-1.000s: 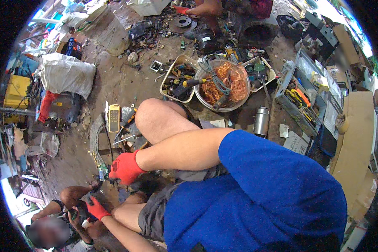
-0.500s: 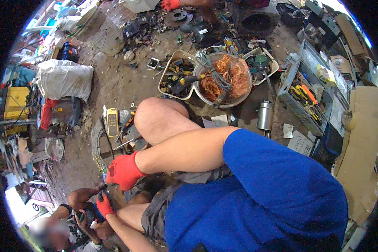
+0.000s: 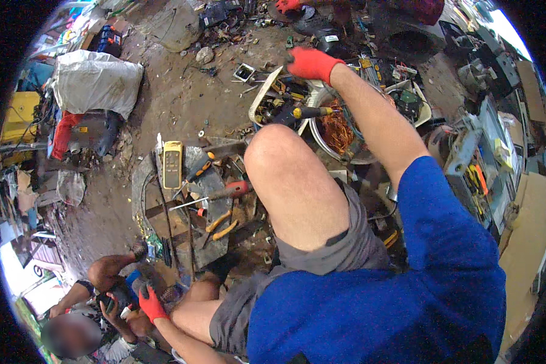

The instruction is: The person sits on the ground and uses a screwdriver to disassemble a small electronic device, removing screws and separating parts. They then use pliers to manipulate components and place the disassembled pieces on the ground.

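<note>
My right hand (image 3: 314, 65), in a red glove, is stretched out above the far rim of a white bin (image 3: 265, 96) filled with scrap parts. Its fingers are curled, and whatever they may hold is hidden. Close by, a yellow-and-black handled tool (image 3: 312, 112) lies across the bin and a round tub (image 3: 316, 138) of copper wire. My left hand (image 3: 152, 304), gloved in red too, rests low on the left by my leg. Its fingers are closed around something greyish that I cannot make out. A red-handled screwdriver (image 3: 235, 189) and yellow-handled pliers (image 3: 222, 225) lie beside my knee.
A yellow multimeter (image 3: 172, 165) lies on the ground left of my knee. Another person (image 3: 112, 303) sits at lower left; a co-worker's red glove (image 3: 287, 6) shows at the top. A metal toolbox (image 3: 476, 170) and cardboard (image 3: 531, 230) stand right. A white sack (image 3: 97, 82) is far left.
My right hand has swung from beside my left hand up and right to the bins. My left hand stays low. The view has shifted, uncovering the screwdriver and pliers.
</note>
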A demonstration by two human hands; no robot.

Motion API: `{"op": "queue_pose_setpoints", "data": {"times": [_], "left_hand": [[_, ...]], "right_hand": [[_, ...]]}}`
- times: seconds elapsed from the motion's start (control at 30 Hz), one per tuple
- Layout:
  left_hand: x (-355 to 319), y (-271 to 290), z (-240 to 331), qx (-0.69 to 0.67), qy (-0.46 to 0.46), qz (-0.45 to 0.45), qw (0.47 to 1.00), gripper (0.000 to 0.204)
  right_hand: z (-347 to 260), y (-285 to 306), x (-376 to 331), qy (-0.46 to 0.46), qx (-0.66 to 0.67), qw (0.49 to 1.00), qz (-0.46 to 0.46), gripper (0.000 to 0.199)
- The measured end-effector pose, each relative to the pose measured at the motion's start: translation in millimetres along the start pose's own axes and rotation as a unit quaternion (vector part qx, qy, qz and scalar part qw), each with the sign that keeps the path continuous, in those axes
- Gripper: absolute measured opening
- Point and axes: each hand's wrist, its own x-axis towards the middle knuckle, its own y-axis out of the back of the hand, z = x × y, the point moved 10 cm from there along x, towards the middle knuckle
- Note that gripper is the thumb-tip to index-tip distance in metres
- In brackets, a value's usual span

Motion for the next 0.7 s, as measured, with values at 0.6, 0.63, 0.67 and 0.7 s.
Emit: {"op": "queue_pose_setpoints", "data": {"times": [0.6, 0.63, 0.67, 0.7], "left_hand": [[73, -9, -33, 0.148, 0.037, -0.065, 0.986, 0.035], [57, 0, -49, 0.147, 0.058, -0.062, 0.986, 0.035], [47, 4, -56, 0.123, 0.079, -0.053, 0.988, 0.035], [37, 6, -59, 0.123, 0.082, -0.052, 0.988, 0.034]], "right_hand": [[154, -257, 124, -0.104, -0.068, 0.98, -0.157, 0.05], [135, -273, 129, -0.1, -0.045, 0.982, -0.151, 0.046], [125, -277, 131, -0.103, -0.024, 0.985, -0.138, 0.044], [106, -282, 124, -0.072, -0.012, 0.991, -0.113, 0.044]]}}
